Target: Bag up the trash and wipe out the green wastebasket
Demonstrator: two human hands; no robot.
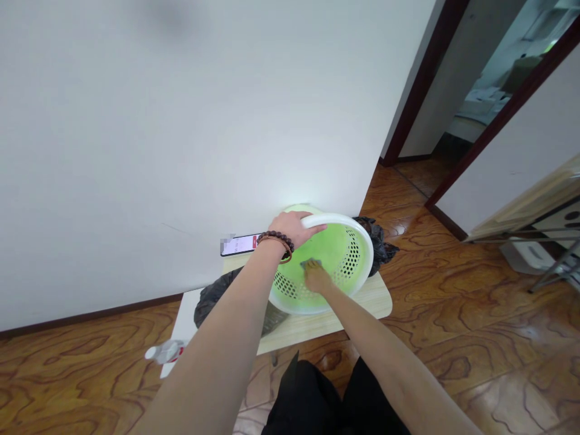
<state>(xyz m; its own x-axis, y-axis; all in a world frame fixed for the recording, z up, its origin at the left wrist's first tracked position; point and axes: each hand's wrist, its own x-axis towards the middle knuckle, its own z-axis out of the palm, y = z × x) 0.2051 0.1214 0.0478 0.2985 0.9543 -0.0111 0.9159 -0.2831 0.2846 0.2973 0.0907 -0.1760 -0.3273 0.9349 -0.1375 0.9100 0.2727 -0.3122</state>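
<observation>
A round plastic basket point(365, 232), green inside with a white rim and rows of holes, is tilted toward me above a low table. My left hand point(292, 228), with beaded bracelets at the wrist, grips its upper rim, thumb inside and fingers over the outside. Deep in the basket, my right hand point(316, 277) presses a small greyish cloth point(310, 263) against the inner surface. Most of that cloth is covered by my fingers.
The pale wooden table point(380, 299) stands against a white wall. On it are a phone point(240, 244) and black plastic bags point(215, 296) on both sides of the basket. A clear bottle point(167, 351) lies at the left end. A doorway opens at the right.
</observation>
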